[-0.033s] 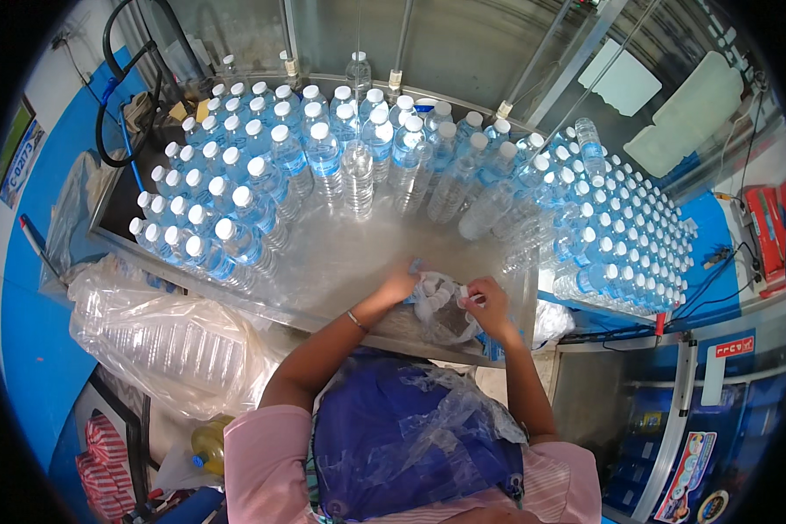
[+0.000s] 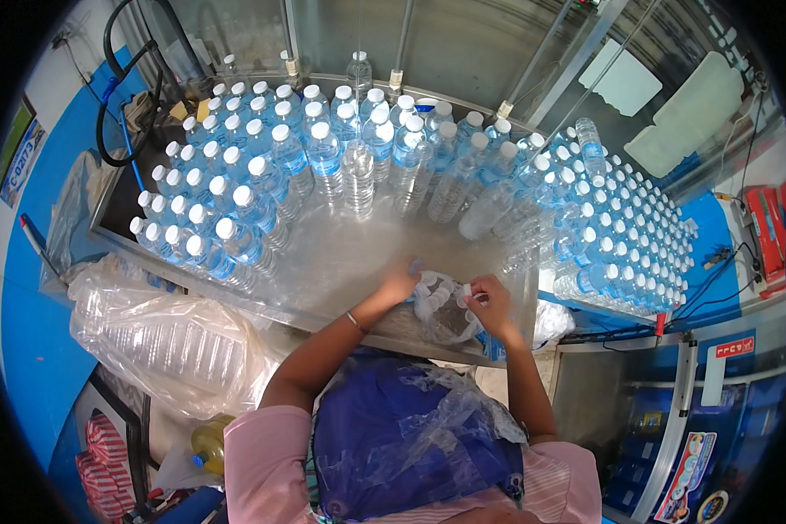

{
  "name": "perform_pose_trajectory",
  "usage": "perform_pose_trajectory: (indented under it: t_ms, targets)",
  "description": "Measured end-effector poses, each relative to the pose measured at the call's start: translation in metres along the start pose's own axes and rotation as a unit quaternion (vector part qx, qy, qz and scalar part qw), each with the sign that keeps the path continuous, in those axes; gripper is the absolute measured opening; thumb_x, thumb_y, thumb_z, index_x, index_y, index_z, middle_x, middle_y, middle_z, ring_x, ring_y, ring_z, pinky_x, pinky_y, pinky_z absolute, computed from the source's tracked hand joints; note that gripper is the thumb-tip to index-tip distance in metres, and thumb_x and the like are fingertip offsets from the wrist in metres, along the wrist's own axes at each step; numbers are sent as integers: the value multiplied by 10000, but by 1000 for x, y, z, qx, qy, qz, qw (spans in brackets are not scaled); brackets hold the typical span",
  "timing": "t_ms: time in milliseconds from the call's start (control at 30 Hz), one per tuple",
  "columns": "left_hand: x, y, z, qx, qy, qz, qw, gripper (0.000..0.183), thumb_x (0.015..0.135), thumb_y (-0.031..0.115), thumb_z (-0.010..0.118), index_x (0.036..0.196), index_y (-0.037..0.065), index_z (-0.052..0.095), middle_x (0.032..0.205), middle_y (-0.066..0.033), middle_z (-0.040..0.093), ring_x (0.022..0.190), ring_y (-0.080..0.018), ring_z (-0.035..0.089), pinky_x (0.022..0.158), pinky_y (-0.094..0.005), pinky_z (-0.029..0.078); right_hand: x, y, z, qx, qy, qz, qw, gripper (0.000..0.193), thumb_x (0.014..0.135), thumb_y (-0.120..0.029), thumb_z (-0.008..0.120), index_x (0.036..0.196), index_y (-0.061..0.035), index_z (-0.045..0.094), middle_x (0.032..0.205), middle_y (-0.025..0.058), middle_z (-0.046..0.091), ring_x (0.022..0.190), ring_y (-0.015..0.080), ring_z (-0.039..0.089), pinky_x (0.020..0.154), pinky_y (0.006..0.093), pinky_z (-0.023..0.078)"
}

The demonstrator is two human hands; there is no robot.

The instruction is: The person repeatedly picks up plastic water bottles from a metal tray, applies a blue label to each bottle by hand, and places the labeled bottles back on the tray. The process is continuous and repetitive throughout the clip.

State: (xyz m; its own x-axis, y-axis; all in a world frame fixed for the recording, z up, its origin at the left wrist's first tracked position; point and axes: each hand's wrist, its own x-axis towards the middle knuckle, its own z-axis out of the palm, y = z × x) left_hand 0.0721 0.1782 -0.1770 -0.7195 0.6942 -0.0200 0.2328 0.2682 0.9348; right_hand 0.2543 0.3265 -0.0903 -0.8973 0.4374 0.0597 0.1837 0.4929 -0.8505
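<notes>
A clear plastic bag [image 2: 450, 330] of white bottle caps [image 2: 432, 301] rests near the front edge of the metal table [image 2: 341, 249]. My left hand [image 2: 401, 284] is at the bag's left side, with its fingers closed on the bag's edge; a bluish bit shows by the fingertips. At the right side of the bag, my right hand [image 2: 491, 306] pinches a small white piece that looks like a cap. Beyond my hands stands a clear bottle without a label [image 2: 358, 183], among several labelled water bottles [image 2: 325, 162] with white caps.
Densely packed capped bottles [image 2: 629, 236] stand to the right, one bottle [image 2: 589, 144] lying on top. A wrapped pack of empty bottles [image 2: 175, 336] is at the lower left. A black hose [image 2: 105, 105] hangs at the upper left. A glass-door fridge [image 2: 672, 419] stands at lower right.
My right hand's fingers have shifted very slightly at the bag. Nothing else visibly differs.
</notes>
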Motion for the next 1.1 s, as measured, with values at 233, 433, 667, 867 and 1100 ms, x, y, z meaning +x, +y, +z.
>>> perform_pose_trajectory:
  t_ms: [233, 433, 667, 867, 1100]
  targets:
    - [-5, 13, -51, 107, 57, 77, 990, 449, 801, 122, 670, 1233, 62, 563, 833, -94, 674, 744, -215, 654, 690, -363, 514, 12, -12, 8, 64, -10, 64, 996, 204, 772, -27, 705, 912, -12, 558, 940, 92, 602, 778, 159, 594, 693, 298, 500]
    - [21, 18, -102, 73, 289, 50, 953, 599, 764, 95, 727, 1304, 30, 475, 930, -119, 631, 704, -220, 626, 668, -361, 511, 6, -26, 26, -84, -103, -17, 991, 318, 758, -9, 647, 1068, -79, 630, 1011, 145, 533, 839, 275, 605, 717, 370, 501]
    - [68, 40, -125, 103, 282, -4, 954, 784, 705, 177, 816, 1331, -18, 386, 1234, -231, 505, 1076, -379, 573, 867, -426, 488, 4, -34, 52, -243, -167, -79, 952, 314, 732, -25, 637, 1031, -113, 677, 1007, 155, 488, 861, 337, 590, 749, 417, 505]
    - [87, 43, -118, 85, 315, 5, 945, 833, 685, 222, 841, 1335, -11, 376, 1224, -251, 530, 1108, -397, 565, 879, -439, 484, 10, -66, 32, -181, -108, -69, 975, 273, 743, -55, 675, 1009, -115, 678, 967, 132, 509, 776, 298, 586, 697, 380, 498]
    - [93, 32, -121, 112, 321, 33, 940, 778, 707, 210, 822, 1329, -14, 411, 1174, -256, 581, 1043, -412, 600, 864, -437, 495, 36, -65, 39, -51, -121, -41, 991, 301, 797, -122, 694, 1090, -95, 635, 918, 99, 588, 709, 227, 593, 665, 342, 489]
